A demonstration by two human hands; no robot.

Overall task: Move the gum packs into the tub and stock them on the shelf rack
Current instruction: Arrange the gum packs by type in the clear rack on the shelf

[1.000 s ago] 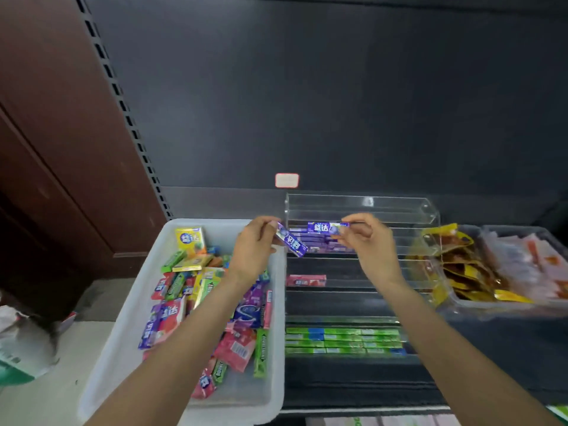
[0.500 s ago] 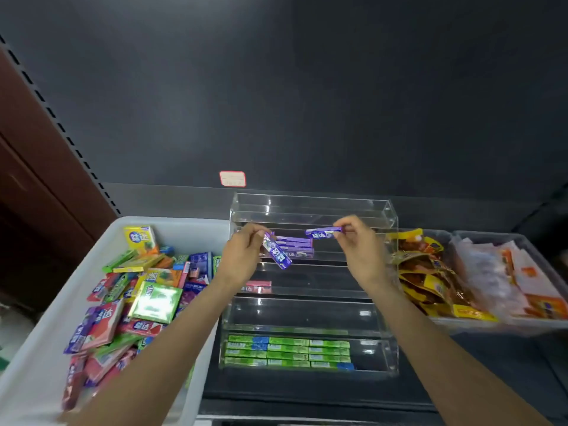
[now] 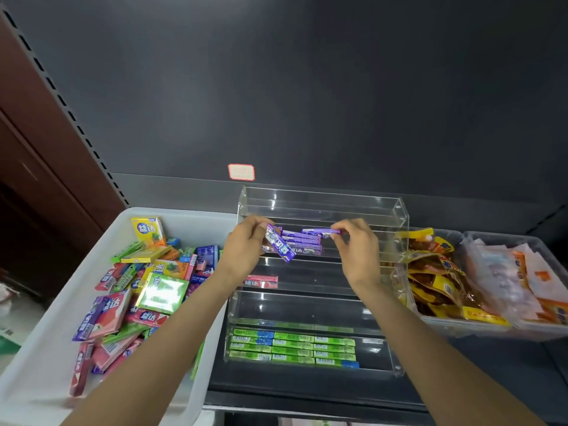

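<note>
Stocking is under way: the left hand [image 3: 246, 250] pinches a slim purple gum pack [image 3: 280, 248] tilted, and the right hand [image 3: 358, 253] pinches another purple stick pack [image 3: 321, 231] level, both just above the purple row [image 3: 302, 242] in the clear acrylic tiered rack [image 3: 399, 216]. Next, probably, each pack is laid flat beside that row. The white plastic tub [image 3: 46, 348] of mixed packs sits left of the fingers.

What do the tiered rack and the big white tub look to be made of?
Tiered rack: clear acrylic, by the look; see-through glossy walls with bright glints along the edges.
White tub: probably moulded plastic; opaque, smooth, semi-matt, with a rounded rim.
</note>
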